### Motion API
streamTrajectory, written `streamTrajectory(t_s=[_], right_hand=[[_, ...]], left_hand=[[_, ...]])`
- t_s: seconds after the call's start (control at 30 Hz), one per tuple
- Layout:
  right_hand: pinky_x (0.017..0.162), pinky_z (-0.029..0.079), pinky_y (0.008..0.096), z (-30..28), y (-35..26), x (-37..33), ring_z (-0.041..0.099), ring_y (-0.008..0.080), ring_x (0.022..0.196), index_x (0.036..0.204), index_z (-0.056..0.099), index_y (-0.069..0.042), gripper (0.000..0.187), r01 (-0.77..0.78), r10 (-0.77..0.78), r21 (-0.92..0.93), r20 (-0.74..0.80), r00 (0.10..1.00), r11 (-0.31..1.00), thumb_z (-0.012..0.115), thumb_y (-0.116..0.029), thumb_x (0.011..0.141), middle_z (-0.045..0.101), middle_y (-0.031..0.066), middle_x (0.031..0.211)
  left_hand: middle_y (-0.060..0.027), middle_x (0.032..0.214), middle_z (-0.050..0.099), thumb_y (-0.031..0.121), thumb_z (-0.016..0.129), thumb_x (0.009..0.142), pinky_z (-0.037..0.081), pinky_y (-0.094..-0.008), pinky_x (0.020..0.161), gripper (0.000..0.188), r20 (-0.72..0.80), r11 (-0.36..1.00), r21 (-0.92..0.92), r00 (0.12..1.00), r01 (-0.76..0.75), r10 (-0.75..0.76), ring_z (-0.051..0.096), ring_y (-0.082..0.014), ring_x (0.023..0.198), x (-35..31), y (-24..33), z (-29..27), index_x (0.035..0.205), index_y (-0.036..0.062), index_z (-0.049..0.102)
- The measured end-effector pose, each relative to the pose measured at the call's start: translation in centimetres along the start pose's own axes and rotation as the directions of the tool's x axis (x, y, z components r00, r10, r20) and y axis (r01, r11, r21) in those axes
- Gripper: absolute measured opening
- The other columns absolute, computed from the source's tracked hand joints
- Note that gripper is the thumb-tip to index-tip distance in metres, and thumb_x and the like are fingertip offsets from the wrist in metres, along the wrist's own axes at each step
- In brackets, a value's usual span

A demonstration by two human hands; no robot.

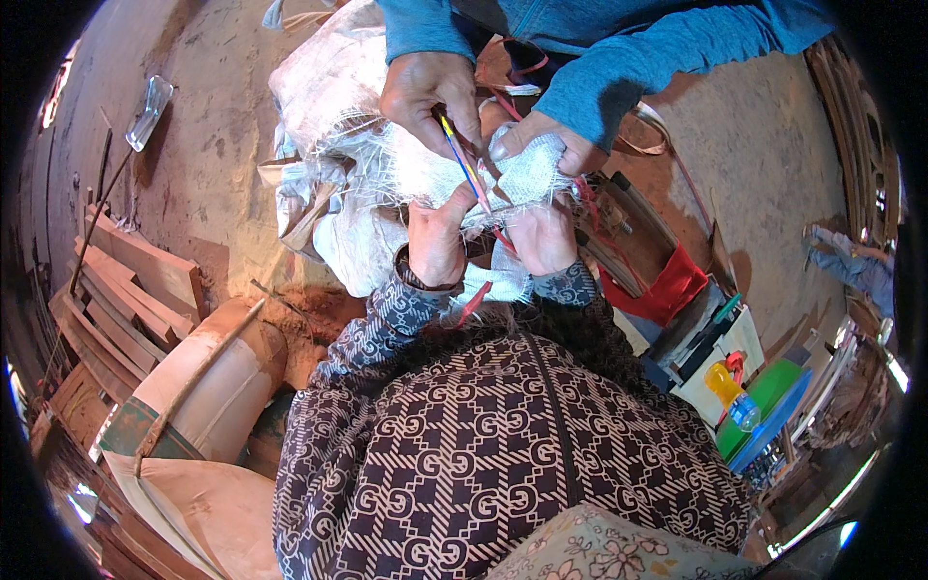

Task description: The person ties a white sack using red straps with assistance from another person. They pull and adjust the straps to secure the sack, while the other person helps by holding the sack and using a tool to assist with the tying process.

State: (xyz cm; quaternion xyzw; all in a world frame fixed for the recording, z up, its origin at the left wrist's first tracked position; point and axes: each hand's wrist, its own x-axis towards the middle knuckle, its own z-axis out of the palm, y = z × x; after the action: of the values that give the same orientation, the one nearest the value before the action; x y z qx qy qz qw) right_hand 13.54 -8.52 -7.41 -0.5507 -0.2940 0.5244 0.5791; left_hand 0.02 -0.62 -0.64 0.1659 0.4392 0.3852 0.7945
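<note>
My left hand and my right hand both grip the frayed edge of a white woven sack held up in front of me. A red cord hangs below my hands. Opposite me a person in a blue sleeve works on the same sack. One of their hands holds a thin blue and yellow stick-like tool pointing down between my hands. Their other hand presses on the white fabric.
A stack of wooden planks lies at the left on the earthen floor. A curved wooden form sits at lower left. At the right are a red bin, a white box, a yellow bottle and a green board.
</note>
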Motion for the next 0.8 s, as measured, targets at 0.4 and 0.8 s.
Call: streamTrajectory(t_s=[0.4,0.8], right_hand=[[0.088,0.043,0.041,4.1,-6.4,-0.5,0.06,0.0254,0.096,0.102,0.063,-0.005,0.026,-0.022,0.103,0.464,-0.149,0.983,0.885,0.055,-0.028,0.092,0.065,0.0071,0.101],[0.067,0.048,0.0272,3.5,-6.9,0.6,0.061,0.0112,0.076,0.095,0.068,0.0,0.016,-0.072,0.114,0.256,-0.151,0.982,0.964,0.065,-0.011,0.085,0.066,0.003,0.085]], left_hand=[[-0.0065,0.114,0.065,0.0,0.066,0.088,0.048,-0.0327,0.092,0.034,0.03,1.0,-0.014,1.0,0.0,0.001,0.061,-0.0157,0.102,-0.3,-0.4,-0.2,0.121,-0.0004,0.058],[0.0006,0.1,0.068,0.013,0.066,0.093,0.046,-0.0193,0.052,0.023,0.051,0.993,0.068,0.994,0.094,-0.097,0.063,-0.0063,0.079,-0.5,-0.6,-0.5,0.116,0.0081,0.062]])
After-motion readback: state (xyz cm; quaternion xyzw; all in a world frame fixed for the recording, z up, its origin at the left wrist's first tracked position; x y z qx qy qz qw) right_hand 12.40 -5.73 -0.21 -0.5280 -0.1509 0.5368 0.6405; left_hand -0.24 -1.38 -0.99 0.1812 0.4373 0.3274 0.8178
